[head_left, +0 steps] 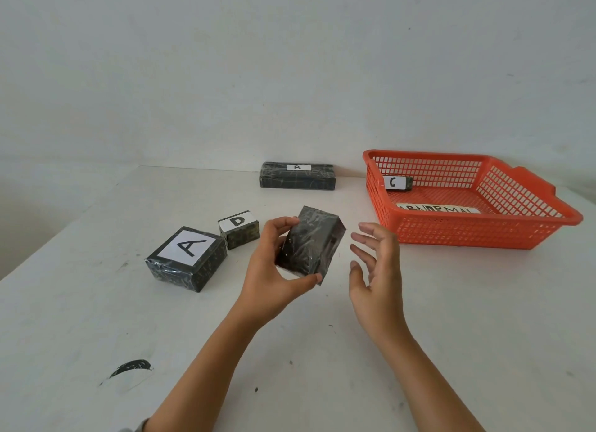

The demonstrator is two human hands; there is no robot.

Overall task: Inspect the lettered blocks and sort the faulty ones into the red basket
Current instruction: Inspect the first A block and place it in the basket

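One block [310, 243], long axis steeply tilted

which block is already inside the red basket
The block labelled C, lying inside the red basket. Blocks A, D and B sit on the table, and the left hand holds a fifth block.

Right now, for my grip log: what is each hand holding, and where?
Left hand grips the black block, fingers at its top-left edge, thumb at its lower corner. Right hand holds nothing.

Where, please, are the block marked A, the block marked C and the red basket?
block marked A [190, 247]: head view, white top label.
block marked C [392, 182]: head view, white label.
red basket [467, 235]: head view, near wall.
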